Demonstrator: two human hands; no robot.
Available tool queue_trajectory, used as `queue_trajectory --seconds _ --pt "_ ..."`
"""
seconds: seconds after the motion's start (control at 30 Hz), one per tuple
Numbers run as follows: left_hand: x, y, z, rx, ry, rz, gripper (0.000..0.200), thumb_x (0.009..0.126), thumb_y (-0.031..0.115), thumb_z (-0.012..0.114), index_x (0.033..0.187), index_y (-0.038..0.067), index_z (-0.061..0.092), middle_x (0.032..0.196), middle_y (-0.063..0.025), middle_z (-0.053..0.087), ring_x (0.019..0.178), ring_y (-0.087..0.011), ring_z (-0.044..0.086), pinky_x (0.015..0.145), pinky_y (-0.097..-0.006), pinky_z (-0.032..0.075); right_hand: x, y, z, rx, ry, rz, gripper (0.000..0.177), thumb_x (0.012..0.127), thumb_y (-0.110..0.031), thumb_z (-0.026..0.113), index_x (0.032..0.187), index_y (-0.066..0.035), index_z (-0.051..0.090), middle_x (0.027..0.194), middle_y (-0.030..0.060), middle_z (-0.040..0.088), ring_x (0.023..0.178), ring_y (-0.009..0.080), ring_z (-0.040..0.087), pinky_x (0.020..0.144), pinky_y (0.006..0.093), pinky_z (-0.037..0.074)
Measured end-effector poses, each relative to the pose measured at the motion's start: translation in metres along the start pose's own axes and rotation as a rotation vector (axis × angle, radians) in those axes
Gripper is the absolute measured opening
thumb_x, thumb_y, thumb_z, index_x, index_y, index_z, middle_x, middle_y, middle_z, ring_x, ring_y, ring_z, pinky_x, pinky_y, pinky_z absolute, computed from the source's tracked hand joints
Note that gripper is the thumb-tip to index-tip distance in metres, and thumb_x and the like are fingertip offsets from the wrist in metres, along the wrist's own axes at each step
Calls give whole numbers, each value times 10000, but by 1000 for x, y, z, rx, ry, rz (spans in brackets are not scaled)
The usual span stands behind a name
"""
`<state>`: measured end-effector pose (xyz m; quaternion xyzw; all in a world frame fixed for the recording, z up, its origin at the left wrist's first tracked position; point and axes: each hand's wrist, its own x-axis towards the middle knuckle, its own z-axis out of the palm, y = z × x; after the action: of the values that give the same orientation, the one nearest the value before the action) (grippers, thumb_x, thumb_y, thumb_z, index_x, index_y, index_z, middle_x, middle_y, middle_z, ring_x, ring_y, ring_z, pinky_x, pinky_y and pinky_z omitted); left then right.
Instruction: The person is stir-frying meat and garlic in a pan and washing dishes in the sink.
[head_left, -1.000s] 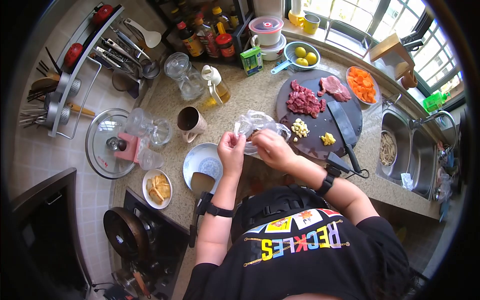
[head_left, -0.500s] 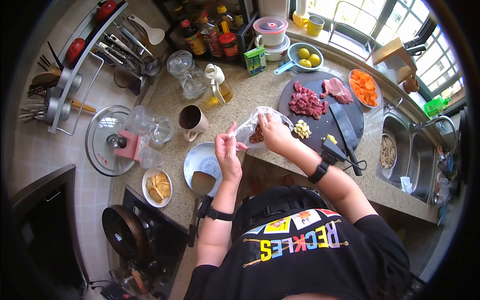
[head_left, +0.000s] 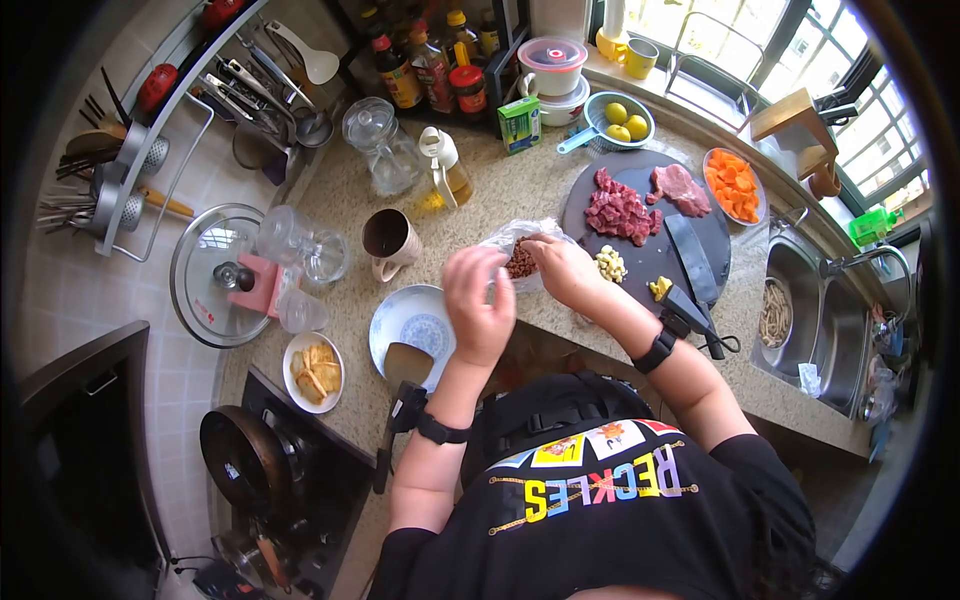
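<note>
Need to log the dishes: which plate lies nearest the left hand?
The blue-patterned plate, right beside the left hand; the plate of fried pieces lies farther off, and the carrot plate sits beyond the cutting board.

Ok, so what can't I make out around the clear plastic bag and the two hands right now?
Head view only:
- Reddish-brown contents of the clear plastic bag: too small to identify, partly covered by the right hand.
- Right fingertips: hidden inside the bag, so the grip is unclear.
- Left hand: blurred, back to the camera, hiding its palm and the bag's near edge.
</note>
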<state>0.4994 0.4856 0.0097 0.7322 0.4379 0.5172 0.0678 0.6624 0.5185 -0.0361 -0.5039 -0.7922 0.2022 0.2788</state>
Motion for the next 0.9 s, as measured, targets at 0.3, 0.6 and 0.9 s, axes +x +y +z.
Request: queue_trajectory --seconds 0.3,0.6,0.9 --pt "-15 -40 34 574 -749 -340 196 859 232 534 920 100 665 1305 -139 493 1264 -300 396 1034 -606 168 -11 10 -17 -448 -324 235 98 762 -88 534 764 -30 614 784 152 630 835 319 614 734 399 491" --pt "-32 -49 33 546 -658 -118 168 770 224 637 850 96 712 1368 -173 406 1350 -329 259 1051 -662 7 18 -16 17 122 -7 -7 97 734 23 531 822 32 569 858 213 591 837 380 583 731 430 471" --pt "-31 -52 32 674 -863 -139 171 758 119 549 809 80 708 1283 -201 492 1307 -351 336 1066 -636 54 34 60 108 -629 -356 -60 229 780 -147 593 966 -18 627 1001 179 605 868 325 616 715 453 503"
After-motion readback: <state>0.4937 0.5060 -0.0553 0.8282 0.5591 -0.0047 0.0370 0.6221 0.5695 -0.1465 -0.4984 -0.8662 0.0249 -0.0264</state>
